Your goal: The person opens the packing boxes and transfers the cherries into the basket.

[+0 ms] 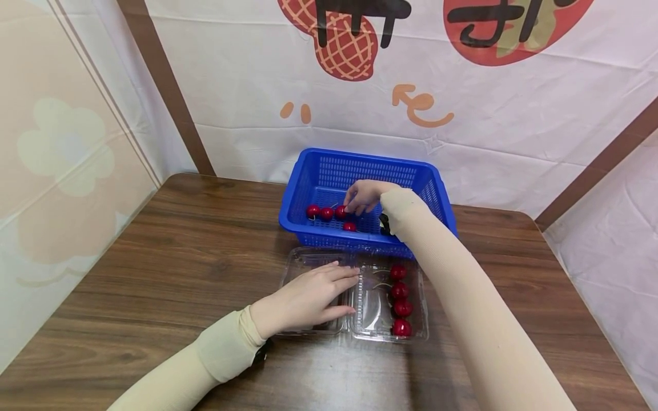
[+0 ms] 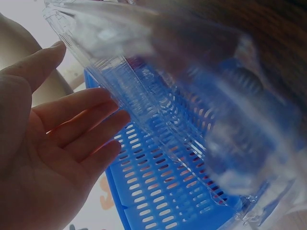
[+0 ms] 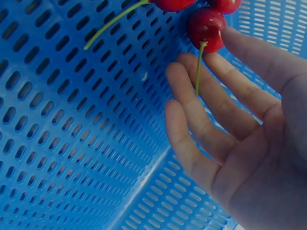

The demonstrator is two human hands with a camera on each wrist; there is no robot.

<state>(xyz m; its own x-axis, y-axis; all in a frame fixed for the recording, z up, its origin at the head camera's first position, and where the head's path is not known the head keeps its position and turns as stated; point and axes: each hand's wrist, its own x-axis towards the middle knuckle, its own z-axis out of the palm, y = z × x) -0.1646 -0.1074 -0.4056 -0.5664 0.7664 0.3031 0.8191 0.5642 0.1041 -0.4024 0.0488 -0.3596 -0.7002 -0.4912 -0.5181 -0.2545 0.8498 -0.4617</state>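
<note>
My right hand (image 1: 364,195) reaches into the blue plastic basket (image 1: 367,155), its thumb and index finger pinching a red cherry (image 3: 204,24) with a green stem. Two other cherries (image 1: 327,213) sit beside that one toward the left, and another cherry (image 1: 349,226) lies nearer the basket's front. Across the hinged clear plastic box (image 1: 371,321), my left hand (image 1: 313,294) rests on the left half, fingers straight and spread. In the right half, several cherries (image 1: 400,291) stand in a column along the right side. The left wrist view shows the left fingertips at the box's edge.
The box lies opened out on the brown wooden table (image 1: 205,268), just in front of the basket. Behind the table hangs a printed white cloth (image 1: 236,85). My right forearm passes over the basket's right front corner.
</note>
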